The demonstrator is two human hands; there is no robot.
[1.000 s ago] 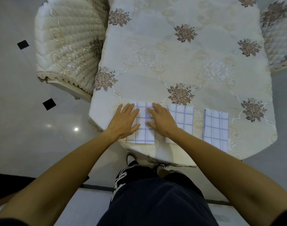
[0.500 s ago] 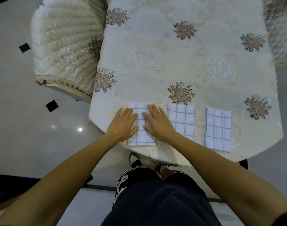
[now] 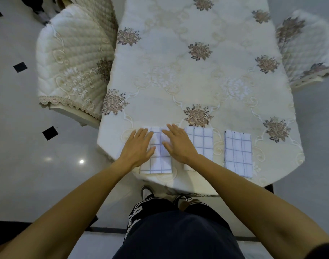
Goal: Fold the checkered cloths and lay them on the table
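Three folded white cloths with blue check lines lie in a row along the near edge of the table (image 3: 178, 90). My left hand (image 3: 138, 146) and my right hand (image 3: 178, 144) rest flat, fingers apart, on the left cloth (image 3: 158, 163), one on each side of it. The middle cloth (image 3: 203, 141) lies just right of my right hand; my wrist covers its near left corner. Further right, the right cloth (image 3: 238, 153) lies untouched.
A cream embroidered tablecloth with brown flowers covers the table. A quilted chair (image 3: 74, 58) stands at the table's left side and another chair (image 3: 305, 49) at its right. My feet (image 3: 147, 191) stand on the glossy tiled floor below the table's near edge.
Both hands stay pressed on the left cloth, shifting only slightly. The camera has tilted, so the table sits lower in view.
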